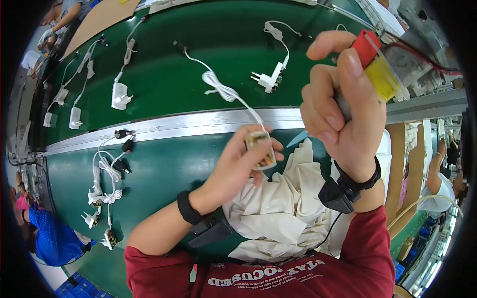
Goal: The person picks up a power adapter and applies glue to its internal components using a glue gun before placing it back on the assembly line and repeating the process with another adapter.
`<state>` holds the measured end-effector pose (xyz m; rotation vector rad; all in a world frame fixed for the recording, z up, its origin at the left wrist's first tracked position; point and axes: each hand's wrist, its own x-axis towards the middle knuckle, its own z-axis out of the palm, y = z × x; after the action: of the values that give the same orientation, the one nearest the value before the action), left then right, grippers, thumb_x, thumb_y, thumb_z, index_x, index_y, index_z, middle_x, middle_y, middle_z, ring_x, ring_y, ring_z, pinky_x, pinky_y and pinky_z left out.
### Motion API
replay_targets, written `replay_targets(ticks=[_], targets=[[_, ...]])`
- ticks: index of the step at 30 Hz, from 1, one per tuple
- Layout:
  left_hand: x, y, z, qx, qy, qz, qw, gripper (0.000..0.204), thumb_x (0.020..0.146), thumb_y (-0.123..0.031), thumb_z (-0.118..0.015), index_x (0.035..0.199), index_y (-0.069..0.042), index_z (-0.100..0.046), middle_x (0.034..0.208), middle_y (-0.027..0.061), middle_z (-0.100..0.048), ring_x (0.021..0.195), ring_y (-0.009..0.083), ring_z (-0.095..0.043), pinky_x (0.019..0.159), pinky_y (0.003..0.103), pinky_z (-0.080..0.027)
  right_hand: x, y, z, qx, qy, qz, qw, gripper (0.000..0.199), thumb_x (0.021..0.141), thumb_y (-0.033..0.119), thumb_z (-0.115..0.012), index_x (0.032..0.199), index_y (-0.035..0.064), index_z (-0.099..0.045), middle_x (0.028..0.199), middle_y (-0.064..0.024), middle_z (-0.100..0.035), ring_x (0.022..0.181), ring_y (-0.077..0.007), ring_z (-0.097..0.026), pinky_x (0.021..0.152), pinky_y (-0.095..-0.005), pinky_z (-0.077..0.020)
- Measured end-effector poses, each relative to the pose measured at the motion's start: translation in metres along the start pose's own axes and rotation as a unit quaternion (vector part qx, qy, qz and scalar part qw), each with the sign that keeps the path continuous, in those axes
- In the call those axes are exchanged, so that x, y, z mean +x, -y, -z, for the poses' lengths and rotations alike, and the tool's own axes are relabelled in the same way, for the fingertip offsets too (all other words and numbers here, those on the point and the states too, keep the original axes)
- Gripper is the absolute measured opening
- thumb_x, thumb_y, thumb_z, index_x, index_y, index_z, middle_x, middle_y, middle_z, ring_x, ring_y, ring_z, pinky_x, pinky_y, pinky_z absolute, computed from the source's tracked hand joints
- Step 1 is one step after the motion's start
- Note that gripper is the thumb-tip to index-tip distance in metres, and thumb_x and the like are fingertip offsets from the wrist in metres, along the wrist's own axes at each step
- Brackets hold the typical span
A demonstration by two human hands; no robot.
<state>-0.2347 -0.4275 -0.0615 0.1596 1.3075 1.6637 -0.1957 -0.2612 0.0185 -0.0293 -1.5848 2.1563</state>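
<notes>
Left hand and opened adapter. The left hand [233, 163] is closed around an opened adapter [256, 139], a small pale housing with its circuit board exposed, held above the near edge of a metal rail [189, 122]. The right hand [362, 107] is raised, with its thumb against a red-and-yellow block [366, 48]; whether the fingers grip it cannot be told.

Handling. The adapter is probably light, with a stiff, smooth shell. The bare components are likely the fragile part, so the side walls offer the safest hold; the thumb presently lies across the open face. The white cord [221, 88] is presumably soft and flexible; it runs from the housing over the rail, its tied bundle lying on the green surface [164, 94] beyond, and could drag or tug at its joint.

Edges and room. The raised rail is the main edge on which cord or housing might catch. Bare table [169, 159] extends left of the forearm as far as a group of corded adapters [113, 172]. To the right, rumpled pale cloth [278, 203] and a blue pointed object [298, 138] restrict low movement.
</notes>
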Motion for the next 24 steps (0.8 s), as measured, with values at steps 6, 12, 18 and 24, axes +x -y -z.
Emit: replay_targets(ticks=[6,12,18,24], targets=[[-0.001,0.017,-0.006,-0.036,0.116,-0.029,0.992,0.04,0.094,-0.002,-0.046,0.132,-0.006,-0.033,0.125,0.012,-0.05,0.112,0.0176,-0.054,0.079,0.032,-0.056,0.005,-0.014,0.001,-0.018,0.029,0.016,0.999,0.031,0.098,0.038,-0.041,0.097,0.0065,-0.042,0.046,0.0032,-0.031,0.034,-0.0052,-0.025,0.033,-0.0208,-0.0217],[-0.005,0.011,-0.005,-0.055,0.145,-0.027,0.987,0.045,0.094,0.0,-0.044,0.136,-0.006,-0.03,0.131,0.0125,-0.047,0.12,0.0202,-0.049,0.088,0.035,-0.054,0.004,-0.011,-0.004,-0.028,0.053,0.027,0.998,0.031,0.098,0.039,-0.04,0.089,0.0095,-0.036,0.046,0.0029,-0.032,0.033,-0.0059,-0.025,0.033,-0.0212,-0.0223],[-0.007,0.009,-0.002,-0.082,0.155,-0.028,0.984,0.045,0.094,0.001,-0.044,0.136,-0.006,-0.03,0.132,0.0124,-0.046,0.12,0.0206,-0.049,0.089,0.036,-0.054,0.005,-0.009,-0.006,-0.055,0.074,0.03,0.995,0.031,0.098,0.04,-0.04,0.09,0.0101,-0.035,0.046,0.003,-0.033,0.033,-0.0058,-0.026,0.033,-0.0212,-0.0232],[-0.007,0.007,-0.003,-0.076,0.15,-0.025,0.985,0.044,0.093,0.002,-0.043,0.135,-0.006,-0.031,0.132,0.013,-0.046,0.12,0.0212,-0.05,0.09,0.037,-0.053,0.006,-0.001,-0.011,-0.062,0.072,0.0,0.996,0.033,0.098,0.043,-0.037,0.095,0.0098,-0.035,0.048,0.0037,-0.034,0.034,-0.0052,-0.027,0.034,-0.021,-0.0243]])
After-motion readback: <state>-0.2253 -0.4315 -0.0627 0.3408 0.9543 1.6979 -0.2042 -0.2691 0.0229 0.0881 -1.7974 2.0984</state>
